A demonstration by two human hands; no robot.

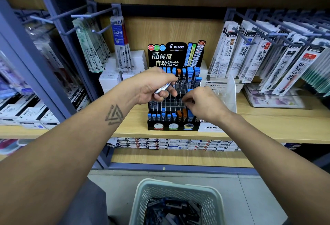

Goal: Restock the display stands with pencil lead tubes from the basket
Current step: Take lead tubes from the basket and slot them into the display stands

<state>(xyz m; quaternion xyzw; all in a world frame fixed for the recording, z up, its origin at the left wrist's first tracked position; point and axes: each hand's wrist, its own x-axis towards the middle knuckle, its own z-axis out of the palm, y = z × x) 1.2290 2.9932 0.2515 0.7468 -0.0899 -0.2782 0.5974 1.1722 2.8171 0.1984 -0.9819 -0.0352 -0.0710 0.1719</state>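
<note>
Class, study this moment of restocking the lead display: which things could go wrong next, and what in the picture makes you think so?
1. The left hand holds its lead tubes loosely above the Pilot stand; one might slip.
2. The right hand works among narrow clear slots beside standing tubes; it could topple neighbours or misfile a grade.

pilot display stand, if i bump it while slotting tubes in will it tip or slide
The Pilot display stand looks tall over a narrow black base, so a push near its top might rock it. It merely rests on the smooth wooden shelf, so it could slide. Its half-empty clear compartments suggest it is light.
</note>
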